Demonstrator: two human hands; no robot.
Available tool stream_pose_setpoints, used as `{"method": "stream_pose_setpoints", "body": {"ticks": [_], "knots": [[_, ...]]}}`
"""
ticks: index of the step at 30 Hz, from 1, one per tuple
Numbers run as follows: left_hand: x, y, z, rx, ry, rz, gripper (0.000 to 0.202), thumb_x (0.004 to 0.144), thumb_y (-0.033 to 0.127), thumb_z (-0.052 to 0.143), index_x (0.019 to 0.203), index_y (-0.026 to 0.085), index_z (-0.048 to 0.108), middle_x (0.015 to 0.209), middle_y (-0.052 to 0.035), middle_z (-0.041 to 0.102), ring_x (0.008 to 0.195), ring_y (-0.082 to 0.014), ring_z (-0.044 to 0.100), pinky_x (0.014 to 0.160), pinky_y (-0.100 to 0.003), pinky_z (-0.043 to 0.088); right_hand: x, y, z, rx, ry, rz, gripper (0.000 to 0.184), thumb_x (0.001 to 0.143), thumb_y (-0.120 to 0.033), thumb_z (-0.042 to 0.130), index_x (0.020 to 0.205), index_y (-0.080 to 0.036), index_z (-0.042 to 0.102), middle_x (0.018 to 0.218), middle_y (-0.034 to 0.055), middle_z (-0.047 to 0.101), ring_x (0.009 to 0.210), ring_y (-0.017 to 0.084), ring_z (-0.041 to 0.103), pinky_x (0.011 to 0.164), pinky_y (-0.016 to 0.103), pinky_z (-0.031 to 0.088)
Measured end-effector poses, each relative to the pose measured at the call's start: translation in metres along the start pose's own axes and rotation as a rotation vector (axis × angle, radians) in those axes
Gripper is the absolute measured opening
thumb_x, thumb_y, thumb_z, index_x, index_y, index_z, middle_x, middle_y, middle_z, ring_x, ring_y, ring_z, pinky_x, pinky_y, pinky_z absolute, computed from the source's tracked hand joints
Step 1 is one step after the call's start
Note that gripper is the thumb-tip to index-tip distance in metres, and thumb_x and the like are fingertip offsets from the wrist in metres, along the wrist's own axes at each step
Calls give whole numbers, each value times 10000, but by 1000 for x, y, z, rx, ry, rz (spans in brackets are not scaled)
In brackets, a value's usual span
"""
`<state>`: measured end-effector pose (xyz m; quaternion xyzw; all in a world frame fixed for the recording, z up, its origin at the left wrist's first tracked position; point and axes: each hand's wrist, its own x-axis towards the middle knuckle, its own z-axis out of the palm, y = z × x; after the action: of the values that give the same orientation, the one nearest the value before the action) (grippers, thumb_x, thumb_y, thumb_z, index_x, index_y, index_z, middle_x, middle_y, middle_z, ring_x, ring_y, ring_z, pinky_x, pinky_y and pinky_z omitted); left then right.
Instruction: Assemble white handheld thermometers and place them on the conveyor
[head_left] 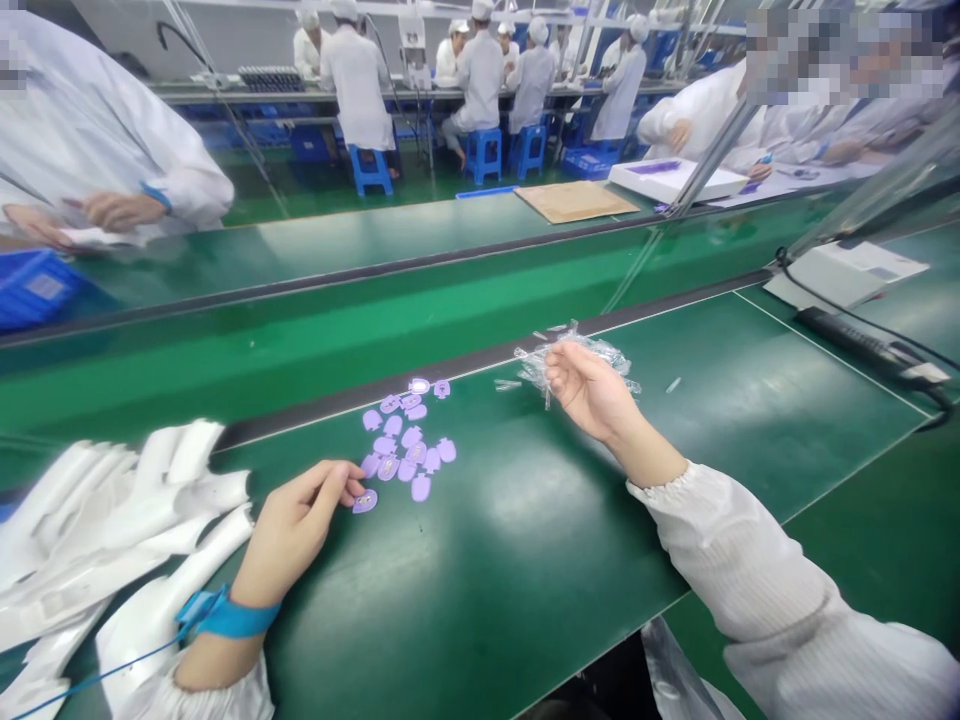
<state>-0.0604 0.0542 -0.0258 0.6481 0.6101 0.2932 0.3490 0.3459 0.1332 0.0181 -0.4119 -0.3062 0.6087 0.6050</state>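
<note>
On the green table lies a loose cluster of small purple rounded plastic pieces (411, 437), each with a short tab. The thumb and fingers of my left hand (304, 515) are brought together at the edge of the nearest purple piece (365, 502). That wrist wears a blue strap (238, 616) with a cord. Over a heap of small clear plastic pieces (611, 355) near the table's far edge is my right hand (592, 392). Its fingers are curled inward, and whatever they hold is hidden.
White curved plastic housings (142, 500) are piled at the left. A black power strip (862, 345) with cables and white sheets (847, 272) lie at the right. Across the gap, another bench bears cardboard (576, 201) and a blue bin (37, 288); people in white work there.
</note>
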Motion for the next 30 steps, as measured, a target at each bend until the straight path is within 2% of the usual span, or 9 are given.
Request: {"method": "stream_pose_setpoints", "body": {"ticks": [4,7,9,12,15,18,21,25,30], "knots": [[1,-1,0,2,2,-6,508,1056,649,513,989,216,770,854,-40,773,838,-228,734,833,-337,563,0,-4,-4,-42,13,-19,258,877,-376,906,1019,-205,774,710,-49,623,513,58,500,452,176,444],[1,-1,0,6,3,-12,508,1056,649,513,986,216,769,849,-39,772,837,-228,734,823,-336,564,-1,0,-6,-96,12,-33,341,890,-510,885,949,-190,786,554,-93,456,401,43,307,356,191,298],[0,0,-1,13,2,-8,508,1056,650,513,983,217,768,857,-40,773,838,-228,733,828,-338,563,-3,4,-6,-181,-2,-50,445,902,-642,827,894,-198,795,533,-73,477,411,61,370,386,206,366],[-1,1,-2,15,4,0,505,1056,648,515,980,217,766,864,-37,774,838,-224,732,839,-339,559,-5,7,-3,-297,-65,-90,574,941,-789,672,961,-240,839,885,57,789,840,181,746,773,307,639],[-1,2,-2,10,1,-2,500,1060,641,513,974,216,763,854,-37,771,836,-225,733,829,-336,561,-6,6,-2,-360,-110,-139,617,1025,-798,507,1106,-294,853,1384,65,775,1434,274,619,1236,470,480],[-1,2,-1,13,-5,-8,498,1065,637,509,975,218,763,854,-37,771,839,-227,734,821,-334,561,-5,4,-6,-442,-97,-248,670,1089,-757,371,1086,-304,863,1416,44,767,1558,273,508,1360,521,297],[-1,1,-1,17,-3,-5,491,1063,636,516,976,221,766,866,-33,774,847,-222,733,838,-331,558,-3,4,-11,-542,-51,-372,606,1099,-717,416,1104,-301,857,1323,47,809,1500,287,579,1361,545,301],[-1,1,-1,5,-6,2,487,1060,633,523,982,219,769,867,-32,774,836,-218,729,843,-328,557,-1,4,-13,-563,21,-370,445,999,-643,708,1302,-323,766,1291,59,816,1307,298,723,1221,570,502],[-1,3,-2,17,-1,-6,492,1061,631,516,978,215,766,858,-36,772,830,-224,730,829,-331,556,-3,0,-11,-725,-5,-412,398,938,-633,783,1095,-267,798,1224,98,806,1216,310,746,1125,540,584]]}}
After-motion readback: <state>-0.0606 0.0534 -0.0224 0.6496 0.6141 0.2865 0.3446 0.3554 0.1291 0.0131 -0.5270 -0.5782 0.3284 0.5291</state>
